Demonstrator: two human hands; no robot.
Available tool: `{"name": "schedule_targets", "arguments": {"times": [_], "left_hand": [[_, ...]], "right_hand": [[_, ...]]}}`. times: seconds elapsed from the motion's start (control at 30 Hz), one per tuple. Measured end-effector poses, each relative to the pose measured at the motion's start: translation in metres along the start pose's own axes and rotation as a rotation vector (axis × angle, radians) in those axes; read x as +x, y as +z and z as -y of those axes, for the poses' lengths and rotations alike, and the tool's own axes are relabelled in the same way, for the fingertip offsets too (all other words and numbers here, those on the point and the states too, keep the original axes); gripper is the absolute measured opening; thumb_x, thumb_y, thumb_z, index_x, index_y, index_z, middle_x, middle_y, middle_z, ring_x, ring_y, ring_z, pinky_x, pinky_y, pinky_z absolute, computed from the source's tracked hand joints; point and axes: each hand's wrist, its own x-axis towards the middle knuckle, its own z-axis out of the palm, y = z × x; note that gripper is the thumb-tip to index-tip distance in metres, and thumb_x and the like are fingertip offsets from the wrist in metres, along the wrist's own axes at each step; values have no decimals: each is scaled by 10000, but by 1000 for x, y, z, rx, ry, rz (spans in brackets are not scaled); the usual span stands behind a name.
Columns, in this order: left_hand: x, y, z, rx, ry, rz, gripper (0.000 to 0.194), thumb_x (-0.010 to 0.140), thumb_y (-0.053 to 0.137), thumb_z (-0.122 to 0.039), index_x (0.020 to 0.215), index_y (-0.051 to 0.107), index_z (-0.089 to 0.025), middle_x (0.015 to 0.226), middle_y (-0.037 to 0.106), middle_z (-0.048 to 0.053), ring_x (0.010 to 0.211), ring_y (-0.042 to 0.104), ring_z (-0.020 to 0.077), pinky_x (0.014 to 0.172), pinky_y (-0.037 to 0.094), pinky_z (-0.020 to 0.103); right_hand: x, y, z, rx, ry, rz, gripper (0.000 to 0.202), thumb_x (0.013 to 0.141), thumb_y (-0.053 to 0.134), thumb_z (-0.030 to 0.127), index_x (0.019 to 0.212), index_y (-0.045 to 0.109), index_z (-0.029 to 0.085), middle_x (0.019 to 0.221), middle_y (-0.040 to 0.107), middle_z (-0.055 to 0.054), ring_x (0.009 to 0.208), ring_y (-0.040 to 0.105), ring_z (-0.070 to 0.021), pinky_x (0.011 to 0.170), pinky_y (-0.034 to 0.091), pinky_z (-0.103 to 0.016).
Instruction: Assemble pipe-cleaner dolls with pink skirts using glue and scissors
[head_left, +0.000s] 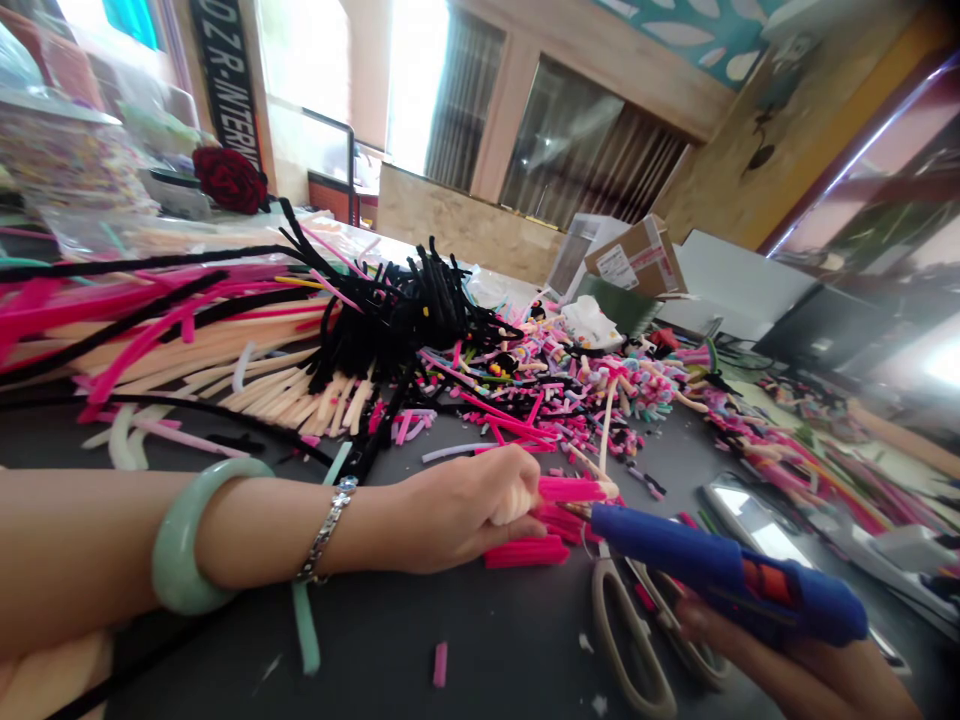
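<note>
My left hand [480, 505], with a green bangle [180, 540] on its arm, is closed around a pale piece [516, 503] with bright pink pipe cleaners [574, 489] beside it. A blue glue gun [675, 550] is gripped in my right hand [787, 650] at the lower right. Its nozzle points left, close to my left fingertips and the pink pieces. More short pink pieces [527, 552] lie just under my left hand. Scissors [634, 650] with beige handles rest on the table below the glue gun.
Long pink, cream and black pipe cleaners [382, 320] pile up at the left and centre. Many small coloured pieces [525, 390] are scattered behind my hands. A phone [757, 515] lies at the right. Behind stands a cardboard box [641, 260]; another person's arm [900, 435] shows at the right.
</note>
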Motion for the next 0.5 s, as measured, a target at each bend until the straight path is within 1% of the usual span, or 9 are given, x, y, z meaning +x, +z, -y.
{"name": "schedule_targets", "arguments": {"times": [0.1, 0.13, 0.27, 0.4, 0.43, 0.5], "left_hand": [[0, 0, 0, 9, 7, -5, 193, 920, 518, -313, 1004, 403, -184, 845, 557, 16, 737, 527, 128, 701, 437, 220], [0, -1, -1, 13, 4, -7, 194, 920, 519, -315, 1004, 404, -184, 847, 557, 15, 737, 527, 127, 703, 436, 219], [1, -3, -4, 14, -27, 1, 192, 920, 515, -327, 993, 413, -181, 850, 560, 15, 741, 531, 130, 710, 435, 225], [3, -4, -4, -33, -100, 6, 187, 931, 491, -342, 980, 412, -180, 823, 573, 11, 710, 535, 129, 685, 431, 230], [4, -4, -3, -43, -120, 4, 191, 935, 483, -350, 989, 408, -182, 822, 580, 11, 701, 536, 128, 679, 429, 232], [4, -3, -2, -45, -166, -8, 207, 940, 468, -370, 1008, 402, -187, 816, 587, 10, 694, 535, 131, 679, 425, 240]], "right_hand": [[0, -2, -3, 23, 8, 134, 242, 637, 727, 503, 629, 735, 261, 461, 656, 18, 402, 611, -208, 362, 516, -260], [0, -3, -2, 25, 21, 143, 237, 638, 727, 497, 636, 737, 259, 459, 654, 18, 406, 611, -207, 364, 514, -257], [2, -6, -4, 21, 84, 83, 251, 616, 744, 491, 678, 749, 248, 517, 692, 1, 472, 649, -226, 393, 525, -252], [3, -14, -16, 3, 122, 76, 222, 572, 773, 464, 547, 717, 250, 483, 677, -7, 457, 651, -236, 367, 518, -259], [3, -16, -21, 4, 139, 78, 220, 567, 777, 453, 522, 710, 249, 498, 687, -13, 468, 661, -241, 375, 527, -260], [4, -19, -29, 30, 183, 53, 202, 561, 787, 432, 547, 727, 239, 581, 729, -32, 525, 691, -260, 425, 560, -268]]}}
